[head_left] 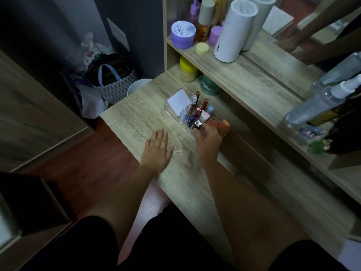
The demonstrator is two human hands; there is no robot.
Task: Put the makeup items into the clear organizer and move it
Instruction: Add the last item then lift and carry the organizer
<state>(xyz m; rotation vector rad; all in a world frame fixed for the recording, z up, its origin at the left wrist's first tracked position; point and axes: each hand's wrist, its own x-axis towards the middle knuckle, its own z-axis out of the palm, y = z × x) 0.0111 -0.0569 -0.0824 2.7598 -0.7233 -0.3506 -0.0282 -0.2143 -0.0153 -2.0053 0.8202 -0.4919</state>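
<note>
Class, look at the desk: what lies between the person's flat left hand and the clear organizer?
Nothing: in the head view, only bare wooden desk lies between the left hand and the clear organizer.

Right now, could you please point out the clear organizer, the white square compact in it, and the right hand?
clear organizer [169, 108]: head view, on its far-left transparent wall.
white square compact [178, 102]: head view, middle of its flat lid.
right hand [208, 139]: head view, back of the hand.

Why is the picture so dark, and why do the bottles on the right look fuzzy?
Head view: the room is dimly lit, so the left hand and desk look murky; the spray bottles at the right edge smear from wide-angle blur; the clear organizer stays fairly sharp.
</note>
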